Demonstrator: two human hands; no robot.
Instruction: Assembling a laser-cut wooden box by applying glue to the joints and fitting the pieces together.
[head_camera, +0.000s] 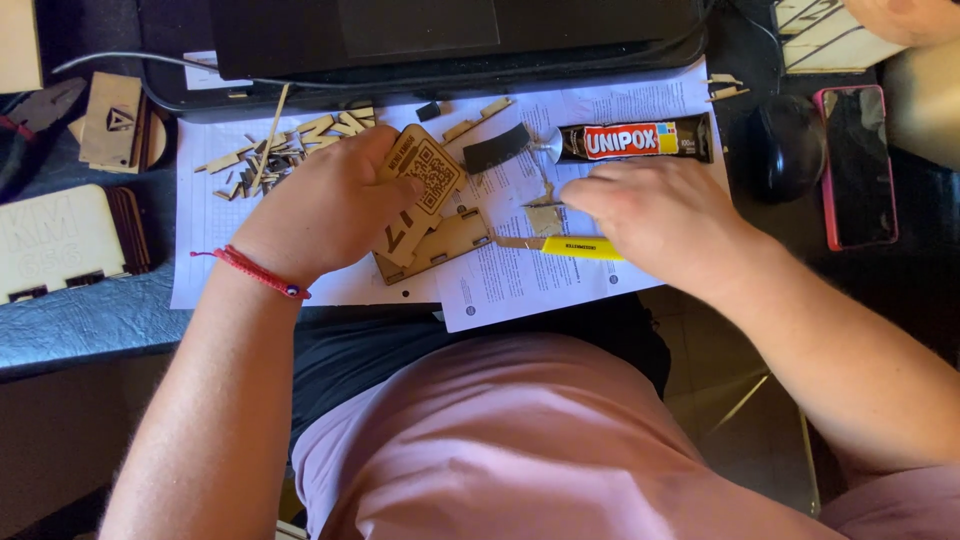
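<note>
While the left hand (335, 205) clamps a part-built plywood piece (428, 215) on the paper (520, 275), the right hand (655, 215) pinches a small scrap (545, 218) beside the glue tube (635, 140). Assembly looks partial: loose offcuts (290, 150) remain unfitted on the counter (90, 320).

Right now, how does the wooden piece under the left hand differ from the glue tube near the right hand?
The wooden piece is flat, pale brown and engraved with a square code; the glue tube is long, dark and glossy with a red label. The left hand holds the wooden piece, while the right hand lies just below the tube. Both rest over the white paper sheets.
</note>
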